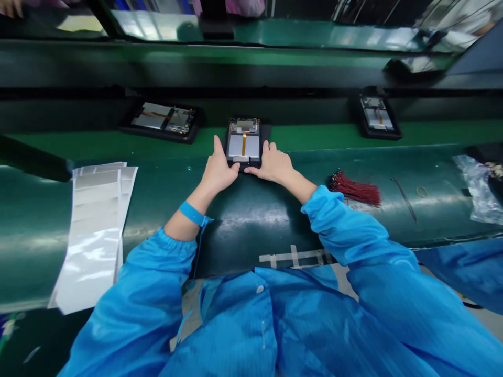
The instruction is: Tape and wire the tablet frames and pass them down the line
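Observation:
An opened electronic device (244, 145) in a black housing lies before me at the front of the green strip. A silver battery, an orange flex cable and a circuit board show inside it. My left hand (220, 166) grips its lower left corner, thumb at the near edge and index finger stretched along the side. At the lower right corner my right hand (274, 162) holds it the same way, its fingers partly hidden behind the housing. A blue wrist strap (192, 213) circles my left wrist.
Similar opened devices lie at left (163, 120) and right (378, 116). White sheets (96, 230) are stacked on the bench's left. A bundle of dark red wires (357, 189), a loose wire (404, 199), a rubber band (422, 192) and a clear plastic bag (481, 188) lie right.

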{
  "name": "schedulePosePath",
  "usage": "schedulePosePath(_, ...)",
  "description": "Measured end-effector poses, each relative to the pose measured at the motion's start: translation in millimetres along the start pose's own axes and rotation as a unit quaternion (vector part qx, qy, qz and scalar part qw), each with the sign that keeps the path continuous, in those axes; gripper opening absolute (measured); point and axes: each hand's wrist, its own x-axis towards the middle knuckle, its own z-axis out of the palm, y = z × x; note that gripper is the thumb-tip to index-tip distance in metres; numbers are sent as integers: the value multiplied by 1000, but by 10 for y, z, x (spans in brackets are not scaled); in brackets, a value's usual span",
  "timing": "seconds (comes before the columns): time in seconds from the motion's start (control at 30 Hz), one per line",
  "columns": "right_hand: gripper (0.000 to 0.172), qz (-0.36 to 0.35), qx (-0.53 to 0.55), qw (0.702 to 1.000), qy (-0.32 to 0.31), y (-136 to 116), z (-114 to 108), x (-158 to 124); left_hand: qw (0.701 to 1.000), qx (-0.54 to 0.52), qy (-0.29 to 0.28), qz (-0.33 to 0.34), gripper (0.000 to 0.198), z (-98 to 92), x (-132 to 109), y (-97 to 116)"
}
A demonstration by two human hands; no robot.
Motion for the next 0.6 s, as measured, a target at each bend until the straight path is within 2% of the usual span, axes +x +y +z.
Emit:
schedulePosePath(0.07, 123, -3, -12, 1000, 7, -22, -5, 24, 999, -37, -22, -10, 123, -66, 60, 12)
schedulePosePath(0.17, 118, -28, -41, 998, 32, -50, -5, 63, 998, -52, -31, -7, 122, -307, 91, -12)
schedulePosePath(0.27, 100, -54, -69, 995, 51, 44, -24, 231, 999, 9, 35, 17, 113, -730, 172, -145)
schedulePosePath(0.33, 85, -44, -66, 996, 49, 160, -56, 427, 994, 50, 91, -18, 102, -1056, 274, -304)
schedulePosePath(0.4, 76, -16, -55, 997, 44, 211, -97, 633, 985, 79, 132, -84, 89, -1370, 377, -502)
schedulePosePath(0.5, 73, -47, -54, 991, 111, -40, -172, 808, 969, 105, 163, -155, 74, -1773, 447, -753)
schedulePosePath(0.57, 62, -125, -27, 980, 154, -377, -261, 771, 970, 107, 165, -142, 67, -1930, 462, -753)
schedulePosePath(0.6, 51, -163, 4, 977, 137, -525, -327, 708, 977, 101, 155, -104, 63, -1939, 487, -669)
